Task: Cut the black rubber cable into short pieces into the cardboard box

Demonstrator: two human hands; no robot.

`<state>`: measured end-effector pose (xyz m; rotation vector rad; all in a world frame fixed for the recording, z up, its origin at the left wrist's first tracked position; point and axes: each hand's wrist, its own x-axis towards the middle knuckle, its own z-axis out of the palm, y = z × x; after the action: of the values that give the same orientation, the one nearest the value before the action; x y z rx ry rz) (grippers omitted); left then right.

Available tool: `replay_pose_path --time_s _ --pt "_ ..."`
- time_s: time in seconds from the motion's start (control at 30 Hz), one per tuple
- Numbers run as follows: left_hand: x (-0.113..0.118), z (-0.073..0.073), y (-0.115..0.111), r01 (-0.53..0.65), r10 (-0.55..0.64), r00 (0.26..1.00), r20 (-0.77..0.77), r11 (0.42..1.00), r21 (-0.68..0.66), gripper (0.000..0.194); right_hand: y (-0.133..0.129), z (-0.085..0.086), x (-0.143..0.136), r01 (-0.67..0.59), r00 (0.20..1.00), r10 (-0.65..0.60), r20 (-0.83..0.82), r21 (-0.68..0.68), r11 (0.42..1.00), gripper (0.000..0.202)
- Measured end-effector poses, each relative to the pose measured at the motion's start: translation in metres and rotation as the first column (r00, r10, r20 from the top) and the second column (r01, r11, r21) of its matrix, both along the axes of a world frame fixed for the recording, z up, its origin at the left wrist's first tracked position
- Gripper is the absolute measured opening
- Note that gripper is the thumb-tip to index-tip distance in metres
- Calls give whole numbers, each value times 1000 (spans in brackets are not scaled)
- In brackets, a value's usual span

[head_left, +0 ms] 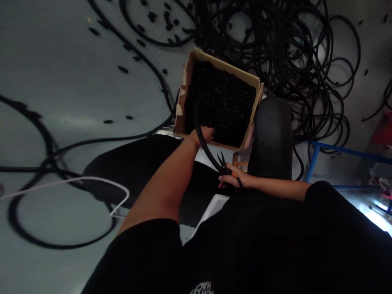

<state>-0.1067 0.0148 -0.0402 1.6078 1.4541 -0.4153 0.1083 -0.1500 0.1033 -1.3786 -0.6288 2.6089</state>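
My right hand (235, 177) is closed round a pair of scissors (222, 159) with an orange mark on the handle; the blades point up and stand slightly apart. A thick black hose (208, 153) runs from the box down to the right hand and passes across my left hand. At the near edge of an open cardboard box (225, 61), my left hand (204, 134) is closed with its fingers curled over the rim. Whatever is in those fingers is too dark to make out. Many short black hose pieces (222, 94) fill the box.
A large tangle of black hose (275, 41) lies behind the box and to its right. Short black pieces (123, 69) are scattered on the grey floor (61, 81). Hose loops (61, 246) and a white cable (92, 178) lie left. A blue frame (314, 159) stands right.
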Motion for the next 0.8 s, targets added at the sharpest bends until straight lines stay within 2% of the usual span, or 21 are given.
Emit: replay_pose_path --time_s 0.1,0.2,0.27,0.33,0.47,0.57,0.67,0.8 --pt "37 -12 -10 71 -71 997 5 997 21 42 2 5 -2 56 997 -55 52 -24 998 56" --pt "74 -21 -8 9 -8 1000 -14 989 147 69 4 9 -1 118 988 -117 98 -9 993 52" --pt "94 -24 -10 -32 36 999 -25 987 159 78 7 12 0 153 983 -152 107 8 988 51" --pt "107 -23 -18 -4 6 1000 -25 995 104 78 10 14 1 177 978 -179 108 26 984 50" --pt "118 -10 -43 173 -172 985 29 985 -14 62 14 16 0 201 973 -204 109 32 979 54" --pt "121 -9 -50 204 -203 979 36 978 -33 53 12 13 -1 194 978 -196 67 30 981 60" --pt "121 -23 -38 190 -184 981 66 977 -100 54 7 11 -1 183 981 -185 52 41 982 63" --pt "109 -50 -2 152 -124 979 159 971 -182 50 2 12 1 178 982 -180 64 44 983 58"
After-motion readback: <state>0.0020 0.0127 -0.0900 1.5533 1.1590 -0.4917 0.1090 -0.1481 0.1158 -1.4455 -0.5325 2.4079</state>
